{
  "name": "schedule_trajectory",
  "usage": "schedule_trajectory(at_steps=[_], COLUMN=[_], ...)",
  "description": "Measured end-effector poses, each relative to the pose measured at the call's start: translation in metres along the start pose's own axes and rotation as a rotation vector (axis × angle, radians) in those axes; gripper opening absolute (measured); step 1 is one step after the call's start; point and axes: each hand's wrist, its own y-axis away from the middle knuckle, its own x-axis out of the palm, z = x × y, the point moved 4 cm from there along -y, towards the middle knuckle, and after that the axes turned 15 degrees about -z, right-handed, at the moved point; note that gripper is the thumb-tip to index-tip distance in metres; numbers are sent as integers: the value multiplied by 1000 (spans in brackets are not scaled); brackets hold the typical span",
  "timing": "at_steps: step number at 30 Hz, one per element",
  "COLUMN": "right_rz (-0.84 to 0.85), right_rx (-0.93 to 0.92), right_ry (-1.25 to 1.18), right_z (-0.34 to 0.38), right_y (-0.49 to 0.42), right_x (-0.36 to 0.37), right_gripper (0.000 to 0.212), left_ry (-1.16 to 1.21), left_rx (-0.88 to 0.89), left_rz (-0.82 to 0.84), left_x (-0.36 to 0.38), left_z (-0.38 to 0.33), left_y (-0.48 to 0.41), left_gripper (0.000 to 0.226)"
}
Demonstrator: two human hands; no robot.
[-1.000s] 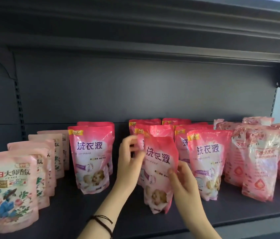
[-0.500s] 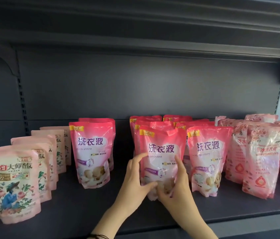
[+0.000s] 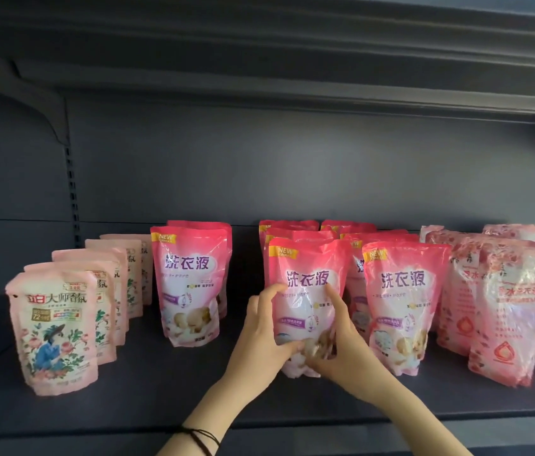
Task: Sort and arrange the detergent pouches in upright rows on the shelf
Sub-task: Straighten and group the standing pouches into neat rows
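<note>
A bright pink pouch (image 3: 305, 278) stands upright at the front of the middle row on the dark shelf (image 3: 161, 390). My left hand (image 3: 259, 340) grips its lower left side and my right hand (image 3: 341, 350) grips its lower right, fingers curled round the base. More bright pink pouches stand behind it, with another row (image 3: 402, 304) to its right and two pouches (image 3: 190, 284) to its left. A row of pale pink floral pouches (image 3: 52, 330) runs at the left. Crinkled translucent pink pouches (image 3: 516, 311) stand at the right.
The shelf's back panel (image 3: 292, 166) and the upper shelf (image 3: 292, 60) close in the space above. A slotted upright (image 3: 72, 192) runs down at the left. There is bare shelf in front of the rows and between the two bright pink groups.
The pouch went from tilted and lifted in both hands to standing upright at the front of the middle row. Both hands slid down to its base.
</note>
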Motion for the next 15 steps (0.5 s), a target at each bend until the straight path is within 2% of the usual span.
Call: schedule_trajectory(at_steps=[2,4,5,7,10,13,15], right_rz=[-36,-113,-134,-134,-97,-139,-112], right_rx=[-67,-195,-239,-297,-431,-575,-633], right_ry=[306,644,719,728,639,632,649], right_z=[15,40,55,86,130,168,186], right_y=[-1,-12,-20,-37,-59,-79,-94], right_x=[-16,-34,-40,-47,-39,-15,9], right_gripper=[88,54,38,23,13,8,7], left_ry=[-44,-170,-227,-302,-446,-642,-784], left_rx=[-10,23,50,88,182,354,458], left_rz=[65,107,105,82,91,40,-23], left_x=[-8,-22,-32,-54,-89,-125,-149], left_z=[-1,-4,-7,-14,-26,-38,-39], left_y=[-4,-14,-21,-37,-62,-91,-113], left_gripper=[82,69,61,43,21,10,12])
